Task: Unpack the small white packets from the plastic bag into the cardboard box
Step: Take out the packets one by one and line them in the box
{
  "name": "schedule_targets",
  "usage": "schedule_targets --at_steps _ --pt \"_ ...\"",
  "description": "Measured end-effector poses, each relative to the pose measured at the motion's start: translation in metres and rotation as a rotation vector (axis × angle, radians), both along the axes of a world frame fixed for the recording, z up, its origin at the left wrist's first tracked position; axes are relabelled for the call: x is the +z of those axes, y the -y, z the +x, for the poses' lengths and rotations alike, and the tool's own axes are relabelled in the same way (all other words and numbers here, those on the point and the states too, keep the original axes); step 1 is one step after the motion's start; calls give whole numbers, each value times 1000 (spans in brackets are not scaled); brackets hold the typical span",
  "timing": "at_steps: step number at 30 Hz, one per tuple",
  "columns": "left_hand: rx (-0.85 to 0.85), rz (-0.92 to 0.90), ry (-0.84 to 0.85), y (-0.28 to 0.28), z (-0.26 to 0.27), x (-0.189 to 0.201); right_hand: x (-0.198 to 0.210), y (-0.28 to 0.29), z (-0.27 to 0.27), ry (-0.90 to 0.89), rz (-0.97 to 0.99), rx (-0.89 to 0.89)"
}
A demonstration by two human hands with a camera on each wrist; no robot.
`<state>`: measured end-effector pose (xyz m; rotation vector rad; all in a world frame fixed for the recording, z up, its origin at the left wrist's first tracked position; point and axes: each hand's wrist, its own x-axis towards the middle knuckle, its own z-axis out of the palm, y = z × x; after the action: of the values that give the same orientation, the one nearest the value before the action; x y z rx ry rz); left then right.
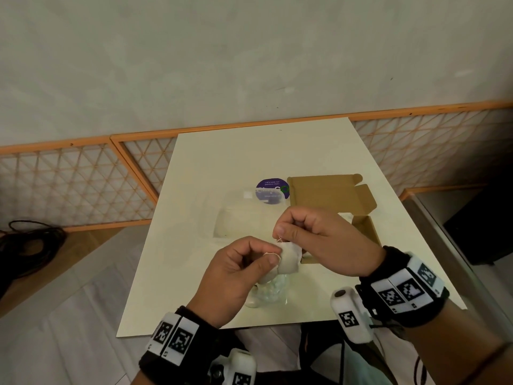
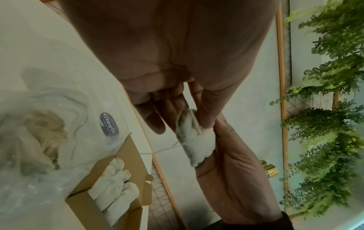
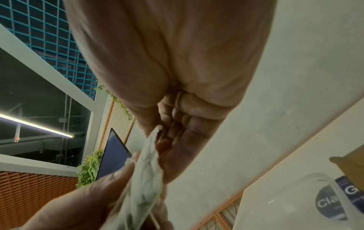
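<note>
A small white packet [image 1: 289,260] with a thin string round it hangs above the table's front. My left hand [image 1: 273,255] pinches its left edge between thumb and forefinger. My right hand [image 1: 283,232] pinches the packet's top by the string. The left wrist view shows the packet [image 2: 194,140] between my left hand [image 2: 189,118] and the right hand below it. The clear plastic bag [image 1: 238,218] lies left of the open cardboard box [image 1: 366,229]. Other white packets [image 2: 116,182] lie inside the box [image 2: 135,155].
The cream table [image 1: 222,157] stands against a wall with an orange lattice panel [image 1: 69,184]. A purple round sticker [image 1: 273,190] shows through the bag beside the box lid [image 1: 327,190]. Crumpled clear plastic [image 1: 270,291] lies under my hands. Black cables [image 1: 30,245] lie on the floor at left.
</note>
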<state>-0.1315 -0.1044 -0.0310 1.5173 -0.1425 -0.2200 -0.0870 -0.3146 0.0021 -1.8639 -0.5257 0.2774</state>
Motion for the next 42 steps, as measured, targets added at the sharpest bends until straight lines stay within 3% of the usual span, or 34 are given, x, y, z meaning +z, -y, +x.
schedule_targets --at_steps 10,15,19,23,26,30,35,39,42 --pt "-22 -30 -85 3 -3 6 -1 15 6 -104 102 -49" --pt "-80 -26 -121 8 -5 8 -2 13 2 -385 392 -13" --pt "-141 -5 -120 9 -6 6 -3 17 6 -499 400 -81" --pt "-129 51 -93 8 -6 5 -11 21 13 -269 104 -240" --pt "-101 44 -88 5 -6 5 -24 24 15 -40 -191 -235" --pt "-56 11 -47 0 -4 8 -40 26 12 13 -347 -203" --pt "-14 -18 -31 -2 1 8 -26 22 4 55 -219 -261" --pt "34 -43 -25 -2 5 7 -12 13 -7 -63 40 -111" --pt "55 -77 -13 -2 8 7 -18 8 -9 -58 125 -56"
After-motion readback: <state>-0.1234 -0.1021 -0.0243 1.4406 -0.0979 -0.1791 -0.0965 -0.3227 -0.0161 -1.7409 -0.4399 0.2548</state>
